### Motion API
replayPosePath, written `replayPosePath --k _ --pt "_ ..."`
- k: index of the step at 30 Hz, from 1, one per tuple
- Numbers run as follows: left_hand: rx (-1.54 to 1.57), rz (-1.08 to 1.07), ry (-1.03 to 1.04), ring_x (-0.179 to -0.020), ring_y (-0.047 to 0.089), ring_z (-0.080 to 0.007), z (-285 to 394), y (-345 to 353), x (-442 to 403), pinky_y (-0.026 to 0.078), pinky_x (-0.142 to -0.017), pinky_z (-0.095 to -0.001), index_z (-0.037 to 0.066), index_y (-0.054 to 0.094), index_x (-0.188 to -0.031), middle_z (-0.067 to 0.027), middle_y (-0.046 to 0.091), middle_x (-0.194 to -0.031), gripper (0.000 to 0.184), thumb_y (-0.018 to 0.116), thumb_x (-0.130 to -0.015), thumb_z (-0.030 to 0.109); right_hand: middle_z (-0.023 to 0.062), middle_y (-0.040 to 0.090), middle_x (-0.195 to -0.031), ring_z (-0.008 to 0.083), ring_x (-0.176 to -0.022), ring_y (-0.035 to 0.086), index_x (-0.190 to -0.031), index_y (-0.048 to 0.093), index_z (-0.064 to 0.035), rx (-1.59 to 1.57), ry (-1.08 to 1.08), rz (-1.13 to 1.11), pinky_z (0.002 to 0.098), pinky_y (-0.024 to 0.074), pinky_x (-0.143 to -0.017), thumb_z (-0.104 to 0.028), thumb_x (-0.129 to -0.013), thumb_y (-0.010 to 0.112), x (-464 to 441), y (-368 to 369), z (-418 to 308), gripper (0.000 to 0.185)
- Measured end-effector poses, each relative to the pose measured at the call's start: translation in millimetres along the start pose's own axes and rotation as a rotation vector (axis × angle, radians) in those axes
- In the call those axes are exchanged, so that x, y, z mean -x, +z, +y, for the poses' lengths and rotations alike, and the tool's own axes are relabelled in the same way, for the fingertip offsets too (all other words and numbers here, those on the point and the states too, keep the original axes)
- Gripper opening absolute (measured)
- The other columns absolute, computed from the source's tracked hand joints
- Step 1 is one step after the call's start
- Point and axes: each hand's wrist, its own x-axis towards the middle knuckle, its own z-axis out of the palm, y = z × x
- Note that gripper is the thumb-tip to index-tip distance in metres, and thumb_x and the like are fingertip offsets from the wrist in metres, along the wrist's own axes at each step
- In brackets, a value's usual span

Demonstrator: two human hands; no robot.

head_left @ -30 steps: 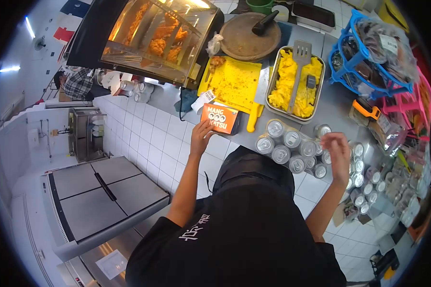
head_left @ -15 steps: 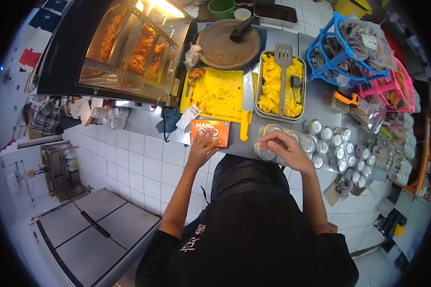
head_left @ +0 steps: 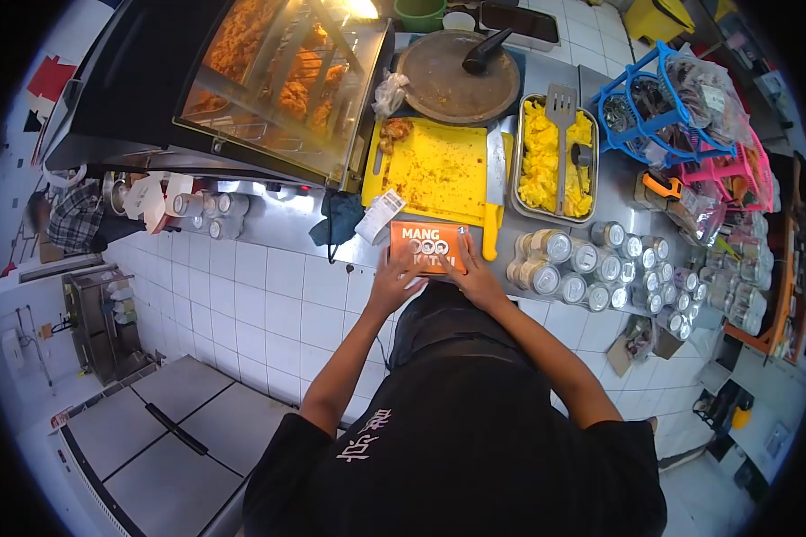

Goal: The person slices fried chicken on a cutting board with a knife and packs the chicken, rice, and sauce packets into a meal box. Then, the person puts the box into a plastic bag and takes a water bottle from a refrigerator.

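An orange box [head_left: 427, 242] with "MANG KATSU" lettering lies at the counter's front edge. My left hand [head_left: 396, 279] rests on its lower left side, fingers spread. On its right side lies my right hand [head_left: 475, 276], fingers apart. Behind the box is a yellow cutting board [head_left: 434, 174] with crumbs and a piece of fried food [head_left: 393, 134]. A knife [head_left: 493, 192] with a yellow handle lies along the board's right edge. A white printed slip [head_left: 380, 217] touches the box's upper left corner.
A glass warmer [head_left: 278, 80] with fried food stands at the back left. Right of the knife is a metal tray [head_left: 516, 199] of yellow food with a spatula [head_left: 561, 134]. Several cans [head_left: 571, 286] stand at the front right, near blue baskets [head_left: 640, 116]. A person [head_left: 73, 217] is at far left.
My right hand has moved left from over the cans onto the box's right side. My left hand stays at the box. The camera view has shifted.
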Motion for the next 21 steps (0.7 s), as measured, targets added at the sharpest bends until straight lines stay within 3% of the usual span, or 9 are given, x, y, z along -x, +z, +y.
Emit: replayPosePath --k 3,4,8,11,12,15,16,19,21 --pt "0.172 0.194 -0.378 -0.150 0.032 -0.0423 11 -10 2 0.025 -0.120 -0.0599 0.021 0.057 -0.146 -0.0281 0.012 -0.167 0.072 0.085 -0.080 0.033 0.0369 0.013 -0.163 0.0491 -0.149 0.030 -0.152 0.049 -0.0279 -0.180 0.112 0.151 0.0436 0.0472 -0.109 -0.013 -0.096 0.061 5 29 -5 0.059" --pt "0.277 0.138 -0.392 -0.148 0.031 -0.0497 4 -5 7 0.033 -0.118 -0.0568 0.021 0.054 -0.149 -0.0340 -0.003 -0.166 0.077 0.086 -0.080 0.027 0.0385 0.013 -0.162 0.0489 -0.146 0.035 -0.152 0.049 -0.0286 -0.284 0.125 0.162 0.0428 0.0486 -0.108 -0.010 -0.096 0.061 6 33 -7 0.060" --pt "0.433 0.055 -0.410 -0.143 0.038 -0.0494 4 13 9 0.051 -0.105 -0.0450 0.021 0.053 -0.150 -0.0325 0.003 -0.166 0.069 0.078 -0.087 0.009 0.0399 0.012 -0.161 0.0480 -0.133 0.052 -0.151 0.051 -0.0303 -0.335 0.175 0.089 0.0410 0.0538 -0.100 -0.006 -0.093 0.065 9 31 -5 0.064" --pt "0.434 0.089 -0.423 -0.146 0.036 -0.0452 5 19 10 0.050 -0.107 -0.0429 0.019 0.054 -0.149 -0.0269 0.006 -0.168 0.068 0.075 -0.087 0.002 0.0368 0.013 -0.163 0.0463 -0.124 0.061 -0.149 0.052 -0.0303 -0.253 0.173 0.105 0.0407 0.0564 -0.095 -0.006 -0.092 0.069 11 27 -8 0.065" --pt "0.511 0.097 -0.484 -0.140 0.047 -0.0431 4 22 11 0.052 -0.103 -0.0420 0.019 0.056 -0.147 -0.0271 0.019 -0.165 0.066 0.074 -0.087 0.000 0.0356 0.014 -0.163 0.0455 -0.121 0.063 -0.149 0.053 -0.0302 -0.246 0.162 0.143 0.0405 0.0572 -0.093 -0.007 -0.091 0.070 7 25 -6 0.065" --pt "0.483 0.129 -0.455 -0.134 0.054 -0.0395 -1 27 12 0.054 -0.099 -0.0412 0.020 0.058 -0.146 -0.0271 0.029 -0.162 0.064 0.074 -0.087 -0.001 0.0326 0.017 -0.164 0.0424 -0.120 0.065 -0.148 0.054 -0.0298 -0.485 0.084 0.222 0.0390 0.0574 -0.092 -0.009 -0.091 0.072 5 16 1 0.062" --pt "0.443 0.126 -0.446 -0.134 0.054 -0.0389 0 27 12 0.052 -0.101 -0.0423 0.019 0.058 -0.146 -0.0269 0.037 -0.158 0.064 0.073 -0.087 -0.001 0.0279 0.021 -0.165 0.0377 -0.125 0.063 -0.141 0.063 -0.0231 -0.467 0.090 0.234 0.0360 0.0554 -0.096 -0.008 -0.091 0.072 6 11 4 0.052" --pt "0.404 0.138 -0.426 -0.135 0.053 -0.0412 1 25 11 0.050 -0.104 -0.0427 0.019 0.058 -0.146 -0.0273 0.040 -0.156 0.065 0.073 -0.087 -0.001 0.0221 0.029 -0.164 0.0314 -0.128 0.062 -0.127 0.072 -0.0109 -0.680 0.232 0.341 0.0342 0.0525 -0.099 -0.012 -0.090 0.076 3 5 -4 0.038" --pt "0.406 0.112 -0.387 -0.136 0.052 -0.0410 -4 21 11 0.047 -0.107 -0.0414 0.019 0.060 -0.144 -0.0269 0.043 -0.155 0.062 0.075 -0.086 0.004 0.0185 0.039 -0.161 0.0219 -0.129 0.061 -0.117 0.075 -0.0015 -0.907 0.448 0.317 0.0309 0.0527 -0.095 -0.009 -0.085 0.081 3 17 -6 0.033"
